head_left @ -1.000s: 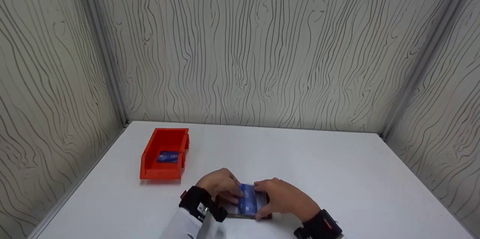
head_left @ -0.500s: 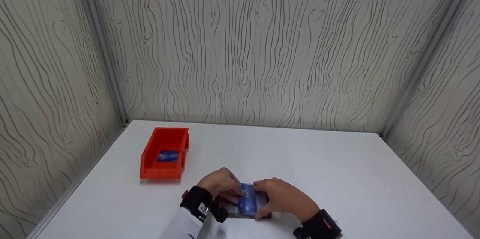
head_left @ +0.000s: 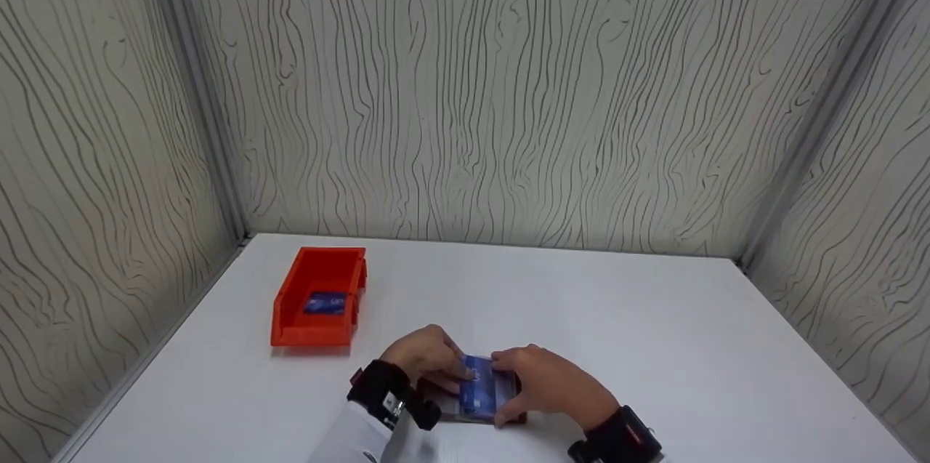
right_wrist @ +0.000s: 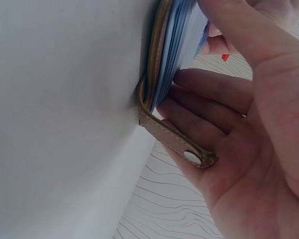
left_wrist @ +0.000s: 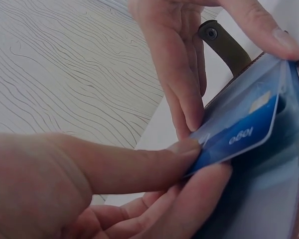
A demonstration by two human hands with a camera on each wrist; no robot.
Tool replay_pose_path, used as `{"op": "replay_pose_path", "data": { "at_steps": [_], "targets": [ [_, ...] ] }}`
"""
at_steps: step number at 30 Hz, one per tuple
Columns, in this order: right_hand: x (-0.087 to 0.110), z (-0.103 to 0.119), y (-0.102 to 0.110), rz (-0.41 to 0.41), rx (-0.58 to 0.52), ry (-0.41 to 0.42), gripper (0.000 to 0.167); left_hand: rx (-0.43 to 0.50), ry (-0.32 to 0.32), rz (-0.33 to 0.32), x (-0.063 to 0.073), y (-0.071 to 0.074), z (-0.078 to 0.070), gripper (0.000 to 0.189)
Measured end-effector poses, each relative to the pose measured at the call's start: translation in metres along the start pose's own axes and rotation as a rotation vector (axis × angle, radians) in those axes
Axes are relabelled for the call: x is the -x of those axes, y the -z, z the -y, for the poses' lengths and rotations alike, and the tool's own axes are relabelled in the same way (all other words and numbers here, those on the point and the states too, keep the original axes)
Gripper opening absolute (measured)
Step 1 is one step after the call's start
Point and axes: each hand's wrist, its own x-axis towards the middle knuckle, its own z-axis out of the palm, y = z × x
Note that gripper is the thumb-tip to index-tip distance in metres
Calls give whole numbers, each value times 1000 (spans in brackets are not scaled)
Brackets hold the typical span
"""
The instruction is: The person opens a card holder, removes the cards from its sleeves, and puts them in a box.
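A bank card (left_wrist: 251,117), blue with a chip, is pinched at one end between the thumb and index finger of my left hand (head_left: 427,357). The rest of it overlaps a clear sleeve of an open card holder (head_left: 450,416) with brown stitched edges. My right hand (head_left: 556,384) grips that holder from the right, thumb at the near edge and fingers at the far edge. In the right wrist view a brown strap (right_wrist: 169,137) with a snap sticks out towards the right palm, beside the stacked sleeves (right_wrist: 173,50). Both hands hide parts of the holder.
Farther back on the left stands a red plastic bin (head_left: 312,337) with another blue card (head_left: 325,303) inside. The white table (head_left: 617,317) is bounded by wood-grain patterned panels (head_left: 465,85) at the back and sides.
The pinched bank card has shifted very slightly left over the holder. Both hands stay almost where they were, and the red bin stands unchanged.
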Motion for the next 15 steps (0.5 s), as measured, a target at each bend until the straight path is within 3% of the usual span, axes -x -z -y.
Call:
{"op": "replay_pose_path", "data": {
  "at_steps": [15],
  "targets": [
    [-1,2,0,18,12,-24,77,-24,14,6,-1,5,1,33]
  ]
}}
